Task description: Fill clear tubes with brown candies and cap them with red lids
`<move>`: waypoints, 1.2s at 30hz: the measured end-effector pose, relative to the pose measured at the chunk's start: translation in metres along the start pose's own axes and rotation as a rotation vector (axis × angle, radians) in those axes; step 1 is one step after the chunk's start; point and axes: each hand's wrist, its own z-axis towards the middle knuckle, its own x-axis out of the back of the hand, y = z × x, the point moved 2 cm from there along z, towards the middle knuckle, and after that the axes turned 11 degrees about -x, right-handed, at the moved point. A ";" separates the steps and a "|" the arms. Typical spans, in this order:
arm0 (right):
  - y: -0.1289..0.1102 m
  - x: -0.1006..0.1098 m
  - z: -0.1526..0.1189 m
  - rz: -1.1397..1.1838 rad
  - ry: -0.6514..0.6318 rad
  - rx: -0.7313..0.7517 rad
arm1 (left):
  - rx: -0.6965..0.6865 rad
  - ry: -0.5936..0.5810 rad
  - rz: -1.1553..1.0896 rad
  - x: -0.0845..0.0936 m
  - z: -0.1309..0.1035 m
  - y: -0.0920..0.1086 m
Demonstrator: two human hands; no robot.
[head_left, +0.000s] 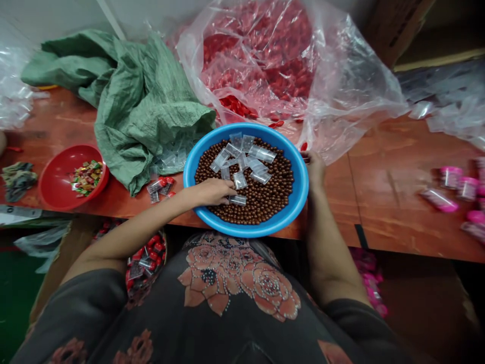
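A blue basin (303, 184) full of small round brown balls (261, 202) stands at the table's front edge. Several small clear plastic containers (261, 153) lie on top of the balls. My left hand (215, 192) reaches over the near left rim, fingers closed and low among the balls. Its fingertips meet the left end of one small clear container (238, 200). At the right side of the basin, my right hand (315, 167) is closed at the rim; its fingers are partly hidden and blurred. Just above them lies a small red piece (304, 146).
Behind the basin is a large clear plastic bag (341, 76) of red pieces. A green woven sack (132, 86) lies left, near a red bowl (53, 187) of wrapped sweets. Pink-capped tubes (450, 177) lie right. Below the table sits a container of red-capped tubes (147, 260).
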 end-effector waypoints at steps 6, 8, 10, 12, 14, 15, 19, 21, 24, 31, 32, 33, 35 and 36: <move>-0.019 0.007 -0.016 0.222 0.216 -0.180 | 0.107 0.004 0.003 -0.010 0.033 0.026; -0.025 0.011 -0.021 0.330 0.301 -0.188 | 0.156 -0.029 0.024 -0.010 0.043 0.033; -0.031 0.018 -0.026 0.438 0.377 -0.190 | 0.223 -0.072 0.047 -0.006 0.048 0.037; -0.037 0.027 -0.033 0.521 0.423 -0.197 | 0.329 -0.100 0.075 0.001 0.049 0.037; -0.044 0.038 -0.043 0.621 0.452 -0.215 | 0.429 -0.110 0.091 0.007 0.049 0.033; -0.048 0.044 -0.048 0.702 0.455 -0.227 | 0.455 -0.106 0.083 0.008 0.049 0.031; -0.065 0.057 -0.074 1.001 0.390 -0.266 | 0.436 -0.056 -0.052 0.005 0.061 0.024; -0.074 0.058 -0.087 1.013 0.352 -0.273 | 0.401 0.009 -0.138 -0.001 0.071 0.023; -0.081 0.058 -0.105 0.996 0.294 -0.278 | 0.354 0.135 -0.273 -0.009 0.086 0.023; -0.092 0.060 -0.130 0.840 0.115 -0.254 | 0.432 0.278 -0.744 -0.019 0.091 0.023; -0.093 0.060 -0.132 0.833 0.094 -0.260 | 0.438 0.292 -0.764 -0.019 0.090 0.023; -0.095 0.059 -0.134 0.832 0.078 -0.267 | 0.442 0.299 -0.784 -0.018 0.089 0.023; -0.098 0.056 -0.137 0.831 0.058 -0.284 | 0.442 0.297 -0.843 -0.015 0.087 0.024; -0.100 0.054 -0.138 0.825 0.055 -0.293 | 0.436 0.293 -0.880 -0.013 0.085 0.025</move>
